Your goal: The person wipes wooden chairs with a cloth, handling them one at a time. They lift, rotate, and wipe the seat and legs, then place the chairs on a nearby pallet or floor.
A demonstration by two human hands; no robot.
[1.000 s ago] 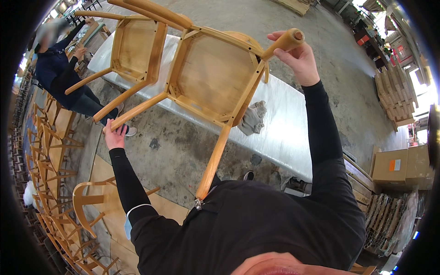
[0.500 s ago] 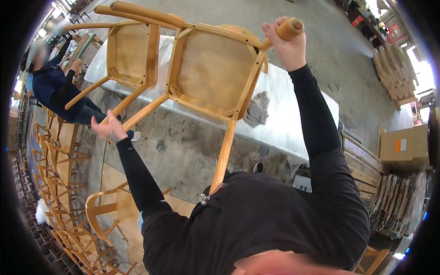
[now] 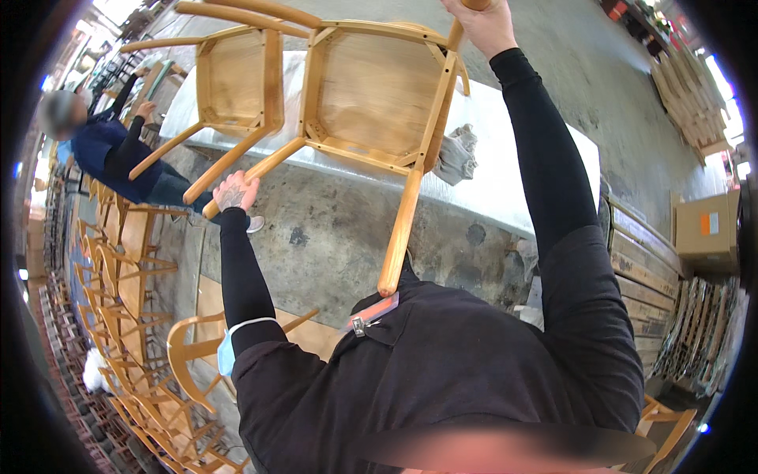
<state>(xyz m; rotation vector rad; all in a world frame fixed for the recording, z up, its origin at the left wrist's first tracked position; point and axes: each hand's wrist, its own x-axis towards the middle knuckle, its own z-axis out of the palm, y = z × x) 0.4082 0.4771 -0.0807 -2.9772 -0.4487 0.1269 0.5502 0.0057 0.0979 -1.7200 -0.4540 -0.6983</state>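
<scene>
An upturned light-wood chair (image 3: 371, 88) stands on the white-covered table, its underside and legs facing me. My left hand (image 3: 237, 191) is closed around its near left leg, close to the leg's free end. At the top edge of the view, my right hand (image 3: 485, 25) wraps round another leg of this chair at the far right, partly cut off by the frame. The near right leg (image 3: 403, 229) points toward my chest. A second upturned chair (image 3: 230, 75) sits just left of it. Beside the first chair lies a crumpled grey cloth (image 3: 456, 154).
The long table (image 3: 505, 186) wrapped in white sheeting runs across in front of me. A co-worker (image 3: 118, 154) stands at its left end. Several wooden chairs (image 3: 130, 237) line the left side. On the right are a cardboard box (image 3: 703, 229) and stacked timber (image 3: 639, 276).
My left hand, open before, has closed on the near left leg. My right hand, still gripping, and both chairs appear higher in the view.
</scene>
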